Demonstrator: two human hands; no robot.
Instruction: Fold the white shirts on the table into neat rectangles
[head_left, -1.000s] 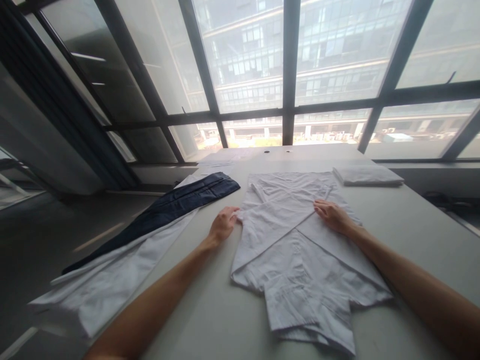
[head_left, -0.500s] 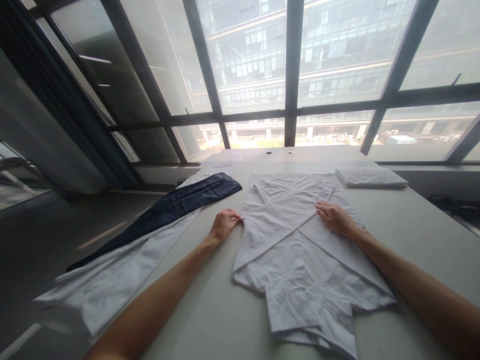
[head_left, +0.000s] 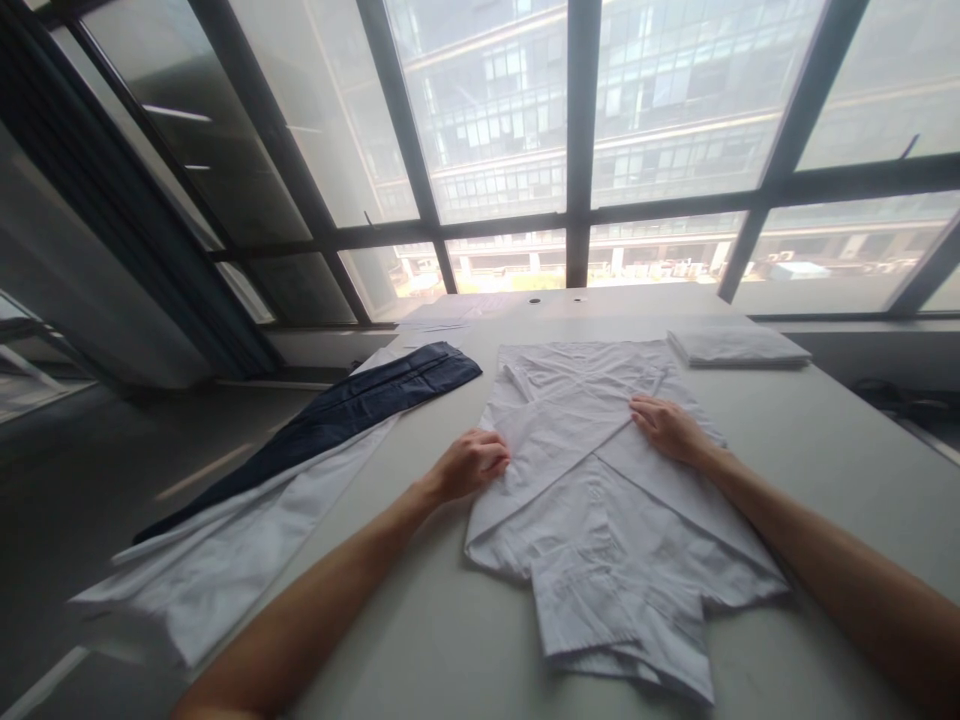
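A white shirt [head_left: 592,500] lies on the white table in front of me, with parts folded across its middle and a sleeve angled toward me. My left hand [head_left: 472,463] is closed at the shirt's left edge, its curled fingers gripping the fabric there. The fingertips are partly hidden. On the right side of the shirt, my right hand [head_left: 671,428] rests palm down, fingers laid out along a diagonal fold. Wrinkles run across the far end of the shirt.
Dark navy trousers [head_left: 360,405] lie over white cloth [head_left: 255,555] that hangs past the table's left edge. A folded white cloth [head_left: 739,347] sits at the far right of the table [head_left: 397,620]. Large windows stand beyond, with a dark curtain [head_left: 150,210] at left.
My left hand has come nearer to me and slightly right along the shirt's left edge, its fingers now more curled over the fabric. My right hand stays in nearly the same spot.
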